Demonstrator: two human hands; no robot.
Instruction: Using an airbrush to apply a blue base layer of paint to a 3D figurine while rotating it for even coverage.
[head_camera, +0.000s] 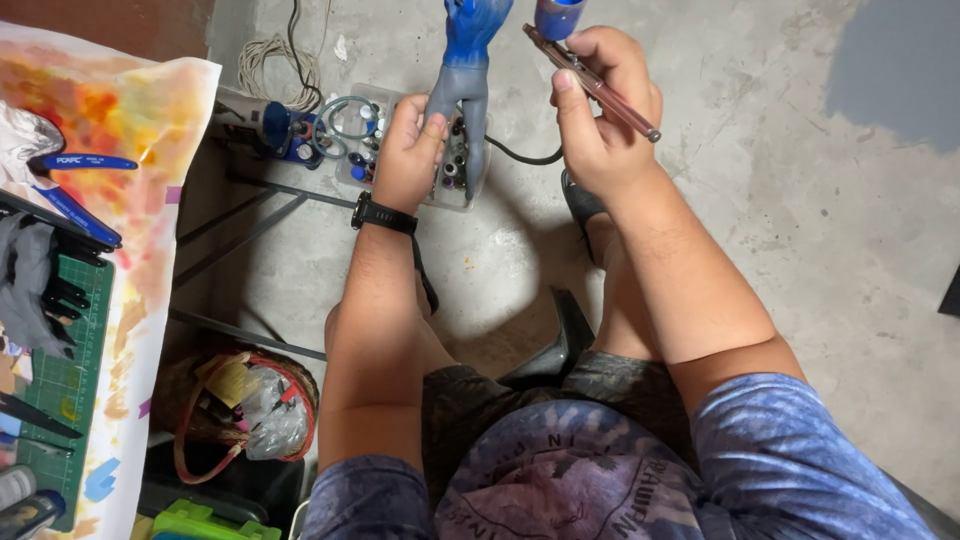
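Observation:
My left hand (408, 150) grips the grey lower part of a model figure (463, 70), whose upper part is painted blue and runs out of the top of the frame. A black watch sits on that wrist. My right hand (600, 110) holds a slim metal airbrush (597, 85) with a blue cup (556, 16) on top, its tip pointing toward the blue part of the figure. Both hands are raised over the concrete floor in front of my knees.
A clear organiser box (362, 140) of small bottles and a coiled cord lie on the floor beneath the hands. At left, a paint-stained table (150, 110) carries blue-handled cutters (80, 161), a green cutting mat (60, 380) and grey parts. A bag of scraps (250, 410) sits below.

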